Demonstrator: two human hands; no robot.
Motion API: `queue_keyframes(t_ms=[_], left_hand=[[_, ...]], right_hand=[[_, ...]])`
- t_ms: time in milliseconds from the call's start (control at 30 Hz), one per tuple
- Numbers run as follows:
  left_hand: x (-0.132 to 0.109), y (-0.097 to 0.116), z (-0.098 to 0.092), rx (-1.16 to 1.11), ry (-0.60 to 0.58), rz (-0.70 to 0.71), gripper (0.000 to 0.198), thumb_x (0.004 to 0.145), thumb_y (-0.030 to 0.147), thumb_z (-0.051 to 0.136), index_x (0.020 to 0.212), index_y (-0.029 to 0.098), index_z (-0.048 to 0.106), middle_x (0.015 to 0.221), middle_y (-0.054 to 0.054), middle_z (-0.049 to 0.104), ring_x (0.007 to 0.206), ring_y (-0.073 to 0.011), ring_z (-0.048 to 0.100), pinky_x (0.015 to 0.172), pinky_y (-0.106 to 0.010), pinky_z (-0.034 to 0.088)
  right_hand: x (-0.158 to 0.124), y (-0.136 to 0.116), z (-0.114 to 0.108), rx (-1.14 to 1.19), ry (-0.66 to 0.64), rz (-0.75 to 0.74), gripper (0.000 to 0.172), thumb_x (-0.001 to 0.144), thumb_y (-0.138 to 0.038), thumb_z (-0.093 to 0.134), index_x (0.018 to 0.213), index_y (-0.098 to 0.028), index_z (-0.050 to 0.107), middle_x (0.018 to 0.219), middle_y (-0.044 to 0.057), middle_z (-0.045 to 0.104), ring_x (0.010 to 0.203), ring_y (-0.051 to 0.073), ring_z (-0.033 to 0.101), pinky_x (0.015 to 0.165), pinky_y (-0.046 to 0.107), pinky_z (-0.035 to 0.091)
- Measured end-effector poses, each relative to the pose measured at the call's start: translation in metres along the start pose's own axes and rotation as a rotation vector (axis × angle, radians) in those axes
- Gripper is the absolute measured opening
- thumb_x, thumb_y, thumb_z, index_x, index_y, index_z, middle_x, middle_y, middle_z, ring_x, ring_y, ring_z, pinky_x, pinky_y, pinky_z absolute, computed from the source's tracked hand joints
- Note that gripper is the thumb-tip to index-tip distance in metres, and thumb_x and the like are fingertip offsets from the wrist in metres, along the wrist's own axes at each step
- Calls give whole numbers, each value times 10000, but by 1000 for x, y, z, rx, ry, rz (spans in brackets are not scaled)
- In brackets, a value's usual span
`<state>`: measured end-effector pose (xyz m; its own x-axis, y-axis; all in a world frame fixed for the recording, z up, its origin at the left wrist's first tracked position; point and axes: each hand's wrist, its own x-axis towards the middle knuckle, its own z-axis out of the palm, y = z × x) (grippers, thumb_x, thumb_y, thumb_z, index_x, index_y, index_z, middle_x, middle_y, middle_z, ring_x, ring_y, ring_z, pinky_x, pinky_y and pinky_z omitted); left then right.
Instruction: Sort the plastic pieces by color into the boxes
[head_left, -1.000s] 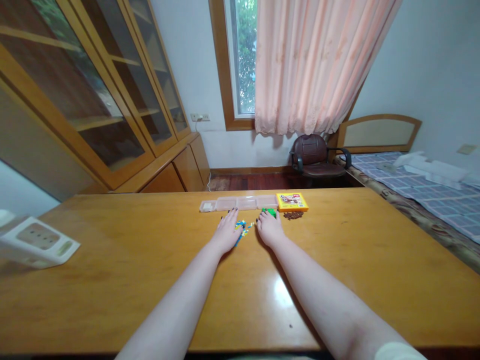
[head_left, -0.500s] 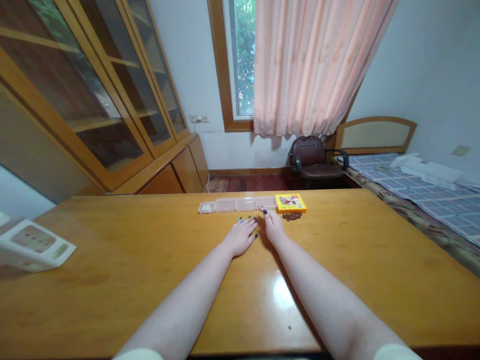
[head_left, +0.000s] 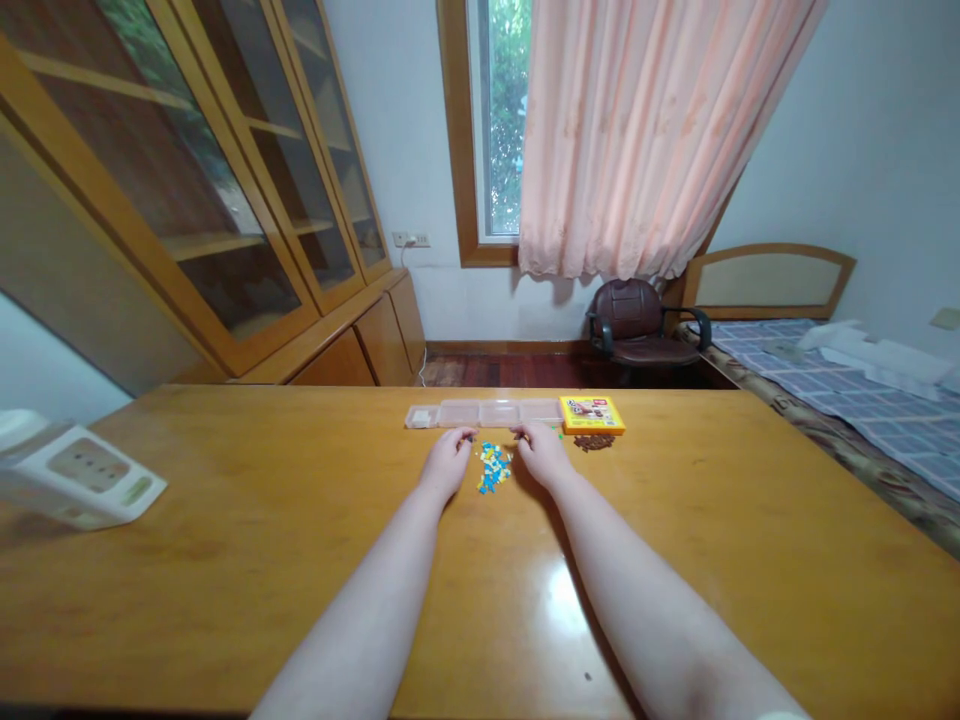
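Note:
A small heap of blue, yellow and white building-block pieces [head_left: 494, 468] lies on the wooden table between my hands. On its left side, my left hand [head_left: 445, 464] rests with its fingers curled together; anything pinched in them is too small to make out. To the right of the heap is my right hand [head_left: 541, 453], also closed, its fingertips pointing left near the pieces. What it may hold is hidden. A few green pieces [head_left: 559, 434] show beside it. Just behind both hands runs a row of clear plastic trays [head_left: 499, 412].
A yellow box [head_left: 592, 414] adjoins the trays' right end, with a pile of brown pieces [head_left: 593, 442] before it. At the table's left stands a white container [head_left: 79, 470]. Beyond are a glass-door cabinet [head_left: 225, 200], an armchair [head_left: 637, 325] and a bed [head_left: 810, 360].
My left hand has moved left off the coloured pieces, uncovering the heap, and its spread fingers have curled in. The right hand's fingers have drawn in. The view has shifted slightly.

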<state>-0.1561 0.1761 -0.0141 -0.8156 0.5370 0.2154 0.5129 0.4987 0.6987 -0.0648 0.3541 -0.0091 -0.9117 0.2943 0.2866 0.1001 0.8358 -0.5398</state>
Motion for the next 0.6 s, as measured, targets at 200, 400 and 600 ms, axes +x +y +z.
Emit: queue_keyframes(t_ms=[200,400,600], left_hand=[[1,-7,-6,173,-126,-62,351,856,157,380,1106,204,621,1132,-42,666,1051,-194,599,931,-325,453],[-2,1,1,291,-217,6,389,864,195,399,1192,249,602,1207,-29,637,1112,-188,576,983,-312,415],[-6,9,3,350,-249,27,394,864,226,418,1213,262,596,1209,-34,636,1096,-206,584,959,-316,425]], right_hand=[[-12,-10,10,-201,-79,-145,320,871,-251,442,1117,-248,646,1153,69,627,1136,253,449,967,406,302],[-11,-11,12,-251,-181,-146,434,881,-383,451,1303,-304,512,1404,58,435,1327,315,245,1032,503,201],[-11,-8,9,-229,-185,-115,404,897,-415,431,1256,-280,559,1390,64,448,1335,304,239,1054,497,180]])
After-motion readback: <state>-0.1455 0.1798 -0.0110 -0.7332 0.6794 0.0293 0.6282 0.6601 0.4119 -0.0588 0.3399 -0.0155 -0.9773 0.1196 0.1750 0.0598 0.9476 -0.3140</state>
